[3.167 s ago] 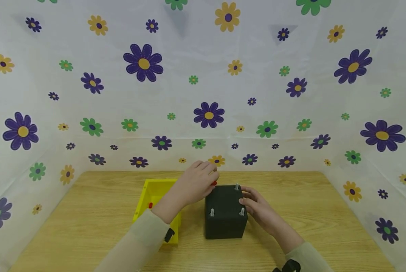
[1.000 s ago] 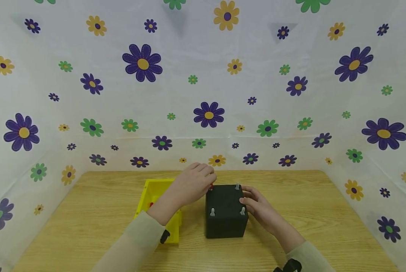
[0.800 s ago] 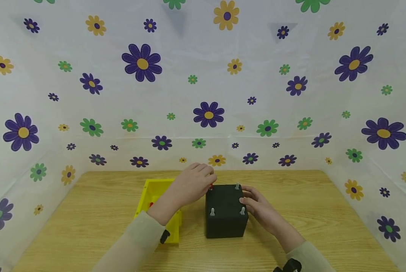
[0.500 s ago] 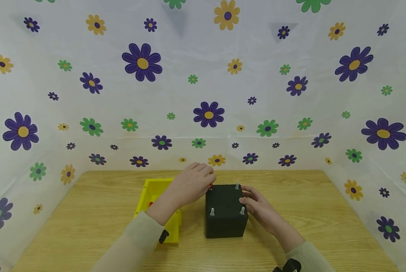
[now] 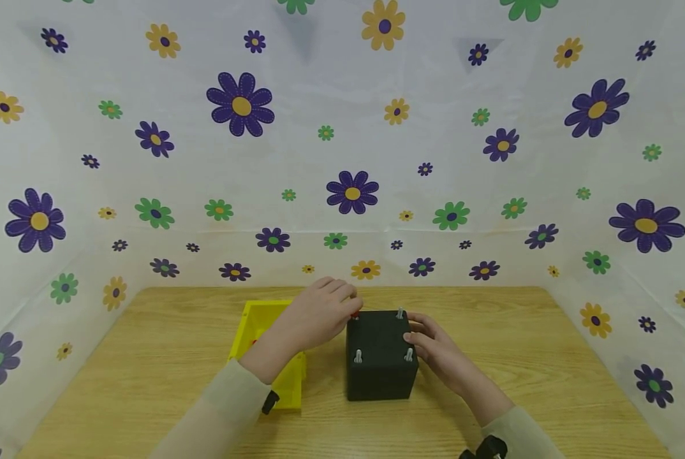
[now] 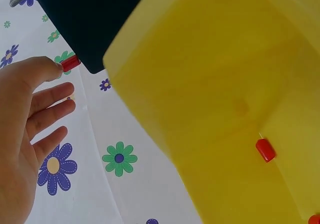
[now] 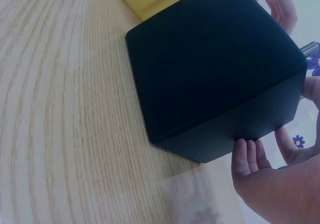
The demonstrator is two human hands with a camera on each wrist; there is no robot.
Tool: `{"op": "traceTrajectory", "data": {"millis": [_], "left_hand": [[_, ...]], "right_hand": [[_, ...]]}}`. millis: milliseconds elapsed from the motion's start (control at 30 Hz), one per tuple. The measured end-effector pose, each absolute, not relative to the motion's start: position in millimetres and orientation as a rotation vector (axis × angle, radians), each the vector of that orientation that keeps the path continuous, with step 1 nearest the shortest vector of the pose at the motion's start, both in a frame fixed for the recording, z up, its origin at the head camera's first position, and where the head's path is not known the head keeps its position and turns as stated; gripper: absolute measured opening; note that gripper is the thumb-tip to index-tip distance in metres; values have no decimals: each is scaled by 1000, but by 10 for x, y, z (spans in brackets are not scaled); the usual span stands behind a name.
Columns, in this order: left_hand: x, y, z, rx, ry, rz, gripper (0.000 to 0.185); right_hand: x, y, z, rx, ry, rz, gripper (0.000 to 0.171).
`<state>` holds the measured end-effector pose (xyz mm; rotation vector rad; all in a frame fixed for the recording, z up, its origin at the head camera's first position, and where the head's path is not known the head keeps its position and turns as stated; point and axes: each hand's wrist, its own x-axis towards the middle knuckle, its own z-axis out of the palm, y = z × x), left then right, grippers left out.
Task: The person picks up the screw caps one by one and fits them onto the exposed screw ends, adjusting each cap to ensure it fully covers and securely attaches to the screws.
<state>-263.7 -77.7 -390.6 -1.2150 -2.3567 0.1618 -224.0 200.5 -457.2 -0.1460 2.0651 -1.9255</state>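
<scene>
Two hands work at a black cube (image 5: 381,357) standing just below the middle of my head view, on a wooden table (image 5: 147,357) walled in by flower-print sheeting (image 5: 342,146). My left hand (image 5: 318,313) reaches in from the lower left and sits at the cube's far left top corner, where thumb and forefinger pinch a small red cap (image 5: 355,314); my other fingers lie loosely extended. In the left wrist view the same red cap (image 6: 69,63) shows at the upper left of the frame, pressed between my fingertip (image 6: 50,66) and the dark cube (image 6: 85,18). Whether the cap sits on a post I cannot tell from either view.

Three grey metal posts stand bare from the cube's top: one at the far right corner (image 5: 400,313), one at the near left (image 5: 357,357) and one at the near right (image 5: 409,354).

My right hand (image 5: 434,347) comes in from the lower right and lies against the cube's right side, fingers relaxed and only lightly bent, gripping nothing. The right wrist view shows those fingertips (image 7: 246,151) touching the cube's lower edge (image 7: 215,73) at the lower right of the frame.

Left of the cube, partly under my left forearm, sits a yellow tray (image 5: 250,331). In the left wrist view it fills the right of the frame, with a loose red cap (image 6: 265,150) lying inside the tray (image 6: 210,83).
</scene>
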Motion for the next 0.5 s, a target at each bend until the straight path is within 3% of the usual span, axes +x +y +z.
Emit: {"op": "traceTrajectory", "data": {"millis": [500], "left_hand": [[-2617,-828,-3890,-1237,-2365,120,21]], "right_hand": [[-2241,1999,-4572,-148,2070,-1924,67]]}}
